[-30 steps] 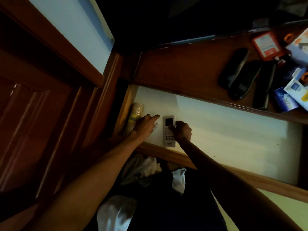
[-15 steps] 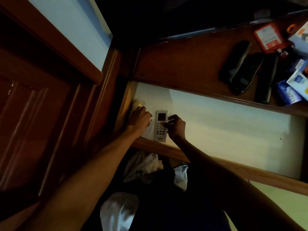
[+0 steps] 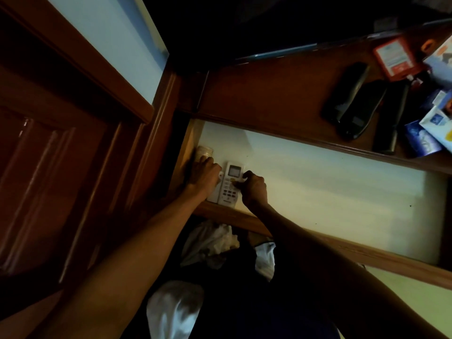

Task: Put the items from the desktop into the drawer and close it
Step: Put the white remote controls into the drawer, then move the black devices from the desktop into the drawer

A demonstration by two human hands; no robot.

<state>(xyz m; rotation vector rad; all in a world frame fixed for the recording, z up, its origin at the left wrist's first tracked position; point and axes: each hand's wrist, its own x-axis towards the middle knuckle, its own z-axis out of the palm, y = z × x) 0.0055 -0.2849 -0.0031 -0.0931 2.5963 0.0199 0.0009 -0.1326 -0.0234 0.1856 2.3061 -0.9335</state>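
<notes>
Lying flat in the left front corner of the open drawer [image 3: 318, 182], a white remote [image 3: 230, 184] is held at its right edge by the curled fingers of the right hand [image 3: 253, 188]. The left hand [image 3: 204, 176] is laid, loosely bent, on a second white thing that is mostly hidden under it, so what it grips cannot be told. A roll of clear cups [image 3: 205, 151] is tucked just beyond that hand. Much is left: three dark remotes [image 3: 354, 104], a red card [image 3: 396, 57] and blue packets [image 3: 423, 135] are seen on the counter [image 3: 269, 94], and the drawer is not yet closed.
</notes>
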